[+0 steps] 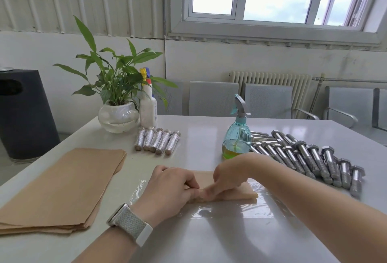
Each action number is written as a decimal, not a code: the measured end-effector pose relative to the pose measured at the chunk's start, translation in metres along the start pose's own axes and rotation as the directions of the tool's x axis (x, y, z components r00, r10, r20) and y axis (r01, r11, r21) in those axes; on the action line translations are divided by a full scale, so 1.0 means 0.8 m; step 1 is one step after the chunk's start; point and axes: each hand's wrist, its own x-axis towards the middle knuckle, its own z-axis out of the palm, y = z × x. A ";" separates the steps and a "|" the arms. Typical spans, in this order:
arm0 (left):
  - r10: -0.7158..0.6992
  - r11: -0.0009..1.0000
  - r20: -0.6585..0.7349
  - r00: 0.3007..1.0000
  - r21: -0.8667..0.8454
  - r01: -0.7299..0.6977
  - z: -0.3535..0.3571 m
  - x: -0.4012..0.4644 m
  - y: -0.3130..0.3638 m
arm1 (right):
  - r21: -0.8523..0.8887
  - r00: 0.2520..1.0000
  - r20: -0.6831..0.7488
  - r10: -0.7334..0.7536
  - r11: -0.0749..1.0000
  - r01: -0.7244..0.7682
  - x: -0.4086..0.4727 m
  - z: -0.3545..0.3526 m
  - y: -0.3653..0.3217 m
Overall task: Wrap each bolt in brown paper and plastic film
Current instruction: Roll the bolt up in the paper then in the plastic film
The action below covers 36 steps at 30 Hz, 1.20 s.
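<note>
My left hand (169, 187) and my right hand (228, 176) meet over a sheet of brown paper (240, 192) rolled into a bundle, and the fingers of both pinch its folded edge. The bolt inside is hidden by the paper. The bundle lies on a sheet of clear plastic film (234, 210) spread on the grey table (199, 241). A stack of brown paper sheets (62, 187) lies at the left. Several wrapped bolts (157, 141) lie in a row behind my hands. Several bare steel bolts (310, 158) are heaped at the right.
A teal spray bottle (237, 135) with yellow liquid stands just behind my right hand. A white spray bottle (148, 105) and a potted plant (118, 116) stand at the back left. A black bin (23, 114) is on the floor beside the table. Grey chairs (268, 101) line the far side.
</note>
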 end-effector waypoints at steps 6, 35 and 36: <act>-0.025 0.998 0.039 0.999 -0.057 0.027 -0.005 0.003 -0.002 | 0.166 0.946 -0.319 -0.049 0.980 0.107 0.020 -0.033 0.006; 0.238 0.913 -0.020 0.971 0.344 -0.217 -0.003 -0.001 0.007 | -0.091 0.882 -0.418 -0.218 0.976 0.199 -0.022 0.019 0.025; 0.259 0.908 -0.018 0.966 0.345 -0.237 -0.005 0.000 0.008 | -0.089 0.866 -0.441 -0.236 0.971 0.220 -0.023 0.024 0.026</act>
